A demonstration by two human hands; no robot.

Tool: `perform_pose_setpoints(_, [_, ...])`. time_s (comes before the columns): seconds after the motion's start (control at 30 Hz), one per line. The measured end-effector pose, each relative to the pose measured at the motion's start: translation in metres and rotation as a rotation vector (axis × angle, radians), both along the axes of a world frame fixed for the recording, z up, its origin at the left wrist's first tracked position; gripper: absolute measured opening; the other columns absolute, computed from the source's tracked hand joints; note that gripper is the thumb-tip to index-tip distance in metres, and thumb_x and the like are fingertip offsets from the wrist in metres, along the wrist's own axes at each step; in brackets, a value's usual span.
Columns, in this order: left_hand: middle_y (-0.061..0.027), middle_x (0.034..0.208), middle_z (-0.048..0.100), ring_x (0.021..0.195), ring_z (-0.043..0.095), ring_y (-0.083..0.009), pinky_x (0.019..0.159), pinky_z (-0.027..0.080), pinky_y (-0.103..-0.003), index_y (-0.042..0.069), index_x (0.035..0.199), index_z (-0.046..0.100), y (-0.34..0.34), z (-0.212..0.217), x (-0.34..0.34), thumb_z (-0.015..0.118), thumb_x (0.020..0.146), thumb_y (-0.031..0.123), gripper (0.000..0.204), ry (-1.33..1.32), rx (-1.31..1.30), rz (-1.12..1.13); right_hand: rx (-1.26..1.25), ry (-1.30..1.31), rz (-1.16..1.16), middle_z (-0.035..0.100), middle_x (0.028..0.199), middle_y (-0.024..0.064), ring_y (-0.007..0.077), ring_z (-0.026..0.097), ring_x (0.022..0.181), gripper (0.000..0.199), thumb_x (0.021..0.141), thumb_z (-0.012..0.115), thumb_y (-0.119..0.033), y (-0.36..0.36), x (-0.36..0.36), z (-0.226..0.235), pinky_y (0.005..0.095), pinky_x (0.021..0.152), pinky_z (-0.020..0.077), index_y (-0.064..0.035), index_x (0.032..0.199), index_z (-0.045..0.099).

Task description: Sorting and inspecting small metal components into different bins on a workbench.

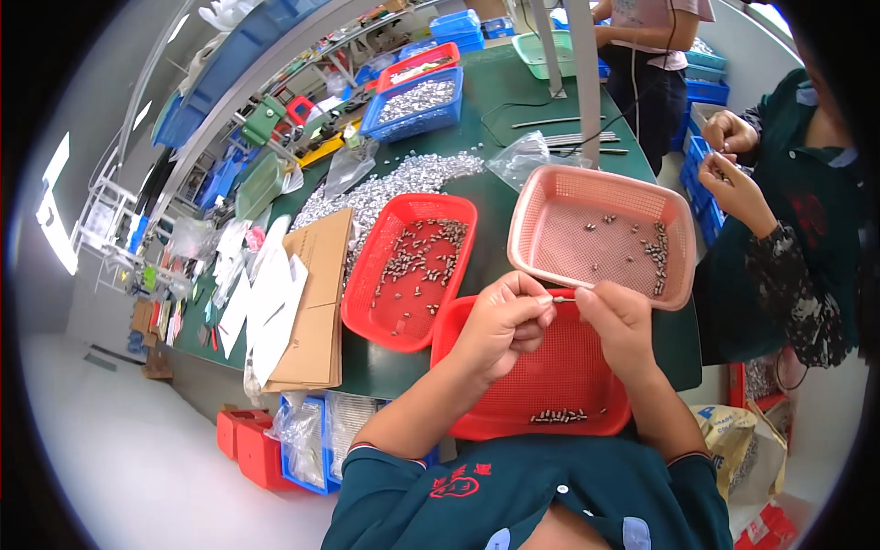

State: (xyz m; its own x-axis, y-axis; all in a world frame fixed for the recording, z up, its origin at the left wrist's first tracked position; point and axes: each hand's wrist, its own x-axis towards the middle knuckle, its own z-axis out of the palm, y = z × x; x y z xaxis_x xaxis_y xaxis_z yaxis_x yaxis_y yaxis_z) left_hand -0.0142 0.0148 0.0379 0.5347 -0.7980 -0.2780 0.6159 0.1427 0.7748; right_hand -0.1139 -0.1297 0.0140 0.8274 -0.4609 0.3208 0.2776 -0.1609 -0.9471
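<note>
1. Small metal part [563,299] is being held between the left hand [507,323] and the right hand [618,328], above the near red basket [541,380].
2. The left fingers are being pressed together on one end, with no clear gap showing; the right fingers are seemingly being closed on the other end, though that contact is being partly hidden by the thumb.
3. Both ends are being gripped, presumably for steadiness, and the basket is probably being used to catch anything dropped.
4. The near basket is being set between the forearms, while the left red basket [352,323] and the pink basket [568,257] are being placed just beyond, likely for easy reach; small pieces are being held in all three.
5. Thin plastic is being shown by the baskets: perforated mesh, rounded corners and smooth rims. The pieces are being seen as short, dull-grey and roughly cylindrical.
6. A glittering silvery pile [394,188] is being spread on the smooth green counter [495,243], with flat, creased brown cardboard [321,307] being laid beside it.
</note>
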Motion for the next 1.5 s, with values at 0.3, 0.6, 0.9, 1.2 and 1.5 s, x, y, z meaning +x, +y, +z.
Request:
perform_pose_setpoints(0.3, [-0.0021,0.067,0.049,0.046,0.03,-0.0024,0.04,0.022,-0.016,0.009,0.088,0.05,0.002,0.008,0.007,0.05,0.094,0.024,0.016,0.037,0.055,-0.017,-0.105,0.039,0.057,0.042,0.053,0.0067,0.0085,0.04,0.049,0.026,0.085,0.061,-0.01,0.002,0.021,0.008,0.0288,0.045,0.0327,0.0032,0.064,0.051])
perform_pose_setpoints(0.6, [0.0021,0.06,0.044,0.043,0.027,-0.0032,0.038,0.021,-0.017,0.008,0.083,0.051,0.021,-0.004,0.03,0.05,0.094,0.027,0.022,-0.056,0.154,0.067,0.2,0.012,0.018,0.046,0.057,-0.0045,0.003,0.04,0.053,0.028,0.087,0.057,-0.012,-0.021,0.01,0.015,0.0203,0.047,0.029,-0.0026,0.061,0.054])
perform_pose_setpoints(0.9, [-0.0002,0.058,0.042,0.041,0.025,-0.0077,0.038,0.021,-0.022,0.007,0.08,0.056,0.07,-0.028,0.101,0.035,0.093,0.054,0.054,0.216,0.086,0.388,0.271,0.105,0.107,0.047,0.059,-0.0039,0.0028,0.039,0.057,0.028,0.089,0.056,-0.015,-0.009,-0.001,0.005,0.0201,0.052,0.0292,-0.003,0.064,0.055])
perform_pose_setpoints(1.2, [-0.0065,0.077,0.055,0.048,0.035,-0.0053,0.044,0.029,-0.019,0.001,0.105,0.052,0.03,-0.005,0.045,0.045,0.094,0.018,0.021,0.082,-0.098,0.025,0.242,0.145,0.102,0.05,0.06,-0.0029,0.0037,0.043,0.058,0.025,0.089,0.056,-0.015,-0.001,-0.003,0.011,0.0203,0.054,0.0345,-0.0018,0.069,0.057])
perform_pose_setpoints(1.5, [0.0003,0.068,0.044,0.049,0.031,-0.0048,0.043,0.023,-0.018,0.011,0.086,0.053,-0.002,-0.018,0.002,0.058,0.089,0.023,0.013,0.293,-0.24,-0.11,-0.113,-0.049,0.009,0.043,0.055,0.0044,0.0075,0.041,0.051,0.024,0.087,0.059,-0.009,0.005,0.002,-0.003,0.0254,0.048,0.0333,0.0013,0.066,0.052])
